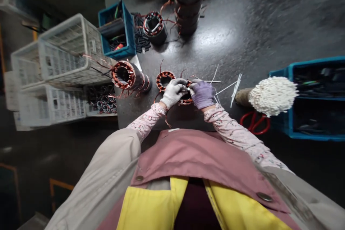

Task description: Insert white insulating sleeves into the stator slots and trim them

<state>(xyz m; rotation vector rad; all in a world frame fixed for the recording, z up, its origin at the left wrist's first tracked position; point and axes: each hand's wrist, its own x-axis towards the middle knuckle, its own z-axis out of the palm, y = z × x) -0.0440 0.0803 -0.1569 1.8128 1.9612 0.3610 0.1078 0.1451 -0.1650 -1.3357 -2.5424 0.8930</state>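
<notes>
Our white-gloved left hand (174, 93) and purple-gloved right hand (201, 94) work close together, fingers pinched shut on something too small to tell, over the copper-wound round steel stator (185, 101) on the near edge of the dark bench (151, 115).

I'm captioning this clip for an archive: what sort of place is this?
Probably an electric-motor workshop: a white-gloved left hand and purple-gloved right hand work at a copper-wound stator on a workbench, with more stators stacked and white plastic crates.

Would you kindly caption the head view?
White-gloved left hand and purple-gloved right hand hold a copper-wound stator over a workbench.
</notes>
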